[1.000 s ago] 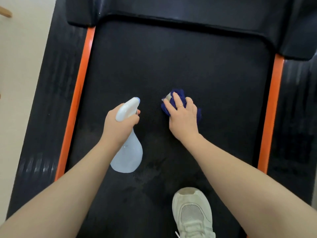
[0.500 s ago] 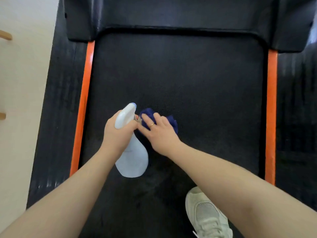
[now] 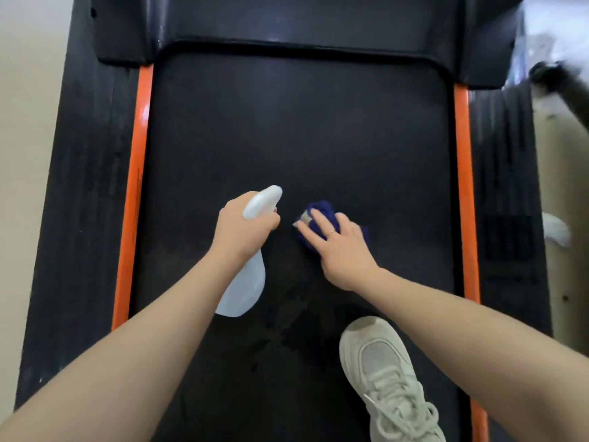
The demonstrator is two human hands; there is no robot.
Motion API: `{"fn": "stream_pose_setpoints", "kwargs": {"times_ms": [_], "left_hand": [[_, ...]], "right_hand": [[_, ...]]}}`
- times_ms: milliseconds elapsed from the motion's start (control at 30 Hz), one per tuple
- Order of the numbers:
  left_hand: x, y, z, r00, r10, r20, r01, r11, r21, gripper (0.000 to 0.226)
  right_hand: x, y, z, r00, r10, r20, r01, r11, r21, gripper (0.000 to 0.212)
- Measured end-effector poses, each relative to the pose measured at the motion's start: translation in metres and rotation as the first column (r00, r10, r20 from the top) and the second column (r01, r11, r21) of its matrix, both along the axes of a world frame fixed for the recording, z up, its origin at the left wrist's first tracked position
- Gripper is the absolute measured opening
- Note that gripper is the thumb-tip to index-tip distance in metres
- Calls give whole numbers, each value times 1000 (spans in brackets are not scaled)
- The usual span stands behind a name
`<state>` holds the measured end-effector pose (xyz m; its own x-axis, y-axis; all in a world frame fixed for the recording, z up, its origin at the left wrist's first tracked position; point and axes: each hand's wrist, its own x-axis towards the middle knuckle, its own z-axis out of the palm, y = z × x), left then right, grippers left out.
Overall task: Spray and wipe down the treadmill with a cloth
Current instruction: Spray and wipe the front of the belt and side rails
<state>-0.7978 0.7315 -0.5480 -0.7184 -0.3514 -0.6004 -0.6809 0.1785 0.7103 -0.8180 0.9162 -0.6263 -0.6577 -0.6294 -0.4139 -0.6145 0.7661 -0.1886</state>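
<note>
My right hand (image 3: 342, 250) lies flat on the blue cloth (image 3: 322, 215), its fingers (image 3: 318, 220) loosely spread and pressing it down onto the treadmill belt (image 3: 299, 129); a thin ring sits on one finger. The cloth is bunched under the palm, showing at the far side of the fingers and a little at the right edge of the hand, with a pale tag or patch at its left corner, though I can't make out which.

My left hand (image 3: 243, 231) is curled tight around the neck of the white spray bottle (image 3: 245, 285), fingers wrapped together at the trigger. The nozzle points far and slightly right, and the bottle's body hangs toward the near side, under my wrist. The two hands are close together but not touching, about mid-belt.

Near the bottle's base the belt shows darker wet patches. A cream sneaker (image 3: 387, 378) stands on the belt near me, right of centre. Orange strips (image 3: 135, 173) run along both edges of the belt, with black side rails (image 3: 83, 186) outside them, and the black motor cover (image 3: 287, 23) crosses the far end.
</note>
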Motion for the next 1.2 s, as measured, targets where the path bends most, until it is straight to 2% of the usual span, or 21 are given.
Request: {"fn": "stream_pose_setpoints", "kwargs": {"times_ms": [67, 100, 133, 200, 267, 367, 500, 533, 600, 667, 733, 767, 833, 900, 933, 967, 1000, 1067, 1100, 1133, 1200], "left_hand": [[-4, 8, 0, 999, -45, -19, 45, 999, 27, 30], [-6, 12, 0, 997, -65, -31, 66, 997, 41, 26], [-7, 17, -1, 996, -80, -44, 82, 995, 50, 25], [-9, 28, -3, 993, -93, -74, 97, 994, 58, 25], [-11, 40, -2, 989, -113, -96, 121, 990, 78, 25], [-17, 52, 0, 981, -146, -126, 161, 979, 124, 28], [-17, 57, 1, 966, -173, -193, 193, 977, 94, 33], [-15, 57, 0, 958, -203, -203, 221, 973, 66, 35], [-10, 55, -3, 940, -242, -241, 253, 967, 16, 33], [-5, 56, -6, 932, -213, -294, 219, 976, -15, 31], [-4, 56, -10, 934, -170, -314, 172, 985, -22, 30], [-5, 56, -12, 939, -158, -306, 160, 987, -18, 30], [-8, 58, -13, 948, -150, -281, 155, 988, -5, 28], [-14, 59, -13, 953, -149, -263, 151, 988, -14, 27], [-17, 61, -14, 956, -149, -253, 148, 989, -21, 27], [-19, 62, -15, 959, -139, -245, 138, 990, -23, 28], [-20, 63, -17, 962, -123, -243, 122, 992, -19, 29], [-22, 61, -20, 966, -86, -244, 87, 996, -8, 32], [-23, 59, -22, 969, -63, -241, 67, 998, 9, 34], [-24, 57, -24, 971, -30, -236, 40, 999, 37, 37], [-28, 50, -24, 973, 49, -224, -29, 995, 92, 42]], "right_hand": [[-10, 13, 1, 989, 148, 3, -148, 988, 34, 73], [-16, 23, 1, 997, 68, -26, -66, 995, 78, 73], [-22, 36, 0, 992, -98, -77, 105, 990, 98, 73], [-28, 59, -1, 899, -409, -158, 429, 896, 118, 75], [-31, 72, 0, 848, -494, -194, 524, 837, 156, 76], [-28, 57, 8, 882, -433, -184, 463, 870, 169, 69], [-25, 51, -1, 987, -121, -105, 130, 988, 88, 64], [-32, 61, -4, 977, -164, -133, 175, 981, 81, 66], [-43, 84, -8, 884, -421, -205, 442, 894, 74, 71], [-51, 103, -9, 714, -661, -230, 690, 720, 71, 74], [-58, 107, -10, 604, -756, -251, 791, 607, 76, 75], [-57, 101, -9, 591, -766, -252, 800, 596, 66, 74], [-52, 86, -9, 669, -710, -218, 732, 680, 34, 71], [-41, 79, -11, 867, -467, -174, 477, 879, 20, 68], [-41, 85, -12, 911, -371, -178, 380, 925, 15, 68], [-46, 93, -11, 904, -373, -209, 386, 922, 22, 69], [-53, 103, -11, 841, -475, -259, 498, 867, 25, 70], [-63, 107, -11, 595, -755, -275, 787, 617, 9, 70], [-61, 97, -8, 555, -793, -251, 825, 564, 42, 68], [-54, 81, -7, 614, -748, -252, 779, 625, 41, 65], [-30, 40, -8, 810, -535, -239, 528, 843, -97, 61]]}}
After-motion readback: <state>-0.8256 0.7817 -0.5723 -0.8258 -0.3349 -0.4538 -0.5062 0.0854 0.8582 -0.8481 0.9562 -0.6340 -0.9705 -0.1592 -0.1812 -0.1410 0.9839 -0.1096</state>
